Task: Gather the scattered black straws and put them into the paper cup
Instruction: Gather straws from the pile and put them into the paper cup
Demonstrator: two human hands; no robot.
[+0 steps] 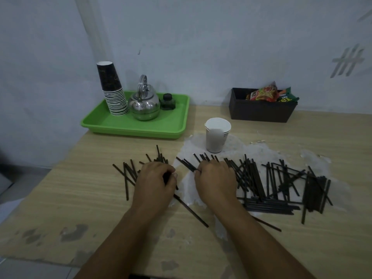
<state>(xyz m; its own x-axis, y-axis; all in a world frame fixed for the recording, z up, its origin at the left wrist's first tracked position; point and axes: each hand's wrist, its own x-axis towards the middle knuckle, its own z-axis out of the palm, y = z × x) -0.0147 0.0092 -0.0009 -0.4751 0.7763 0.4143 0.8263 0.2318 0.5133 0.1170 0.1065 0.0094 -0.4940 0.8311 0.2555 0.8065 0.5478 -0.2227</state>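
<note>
Gripping a few black straws (251, 184), your left hand (156, 183) curls shut around them mid-table; your right hand (216, 181) pinches others. Most lie scattered toward the table's right edge. Your white paper cup (217, 135) stands upright just beyond, toward the far edge.

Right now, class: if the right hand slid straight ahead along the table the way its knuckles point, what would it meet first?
The right hand would first run into the black straws lying just beyond its knuckles, then probably the white paper cup behind them, though depth is hard to judge.
</note>
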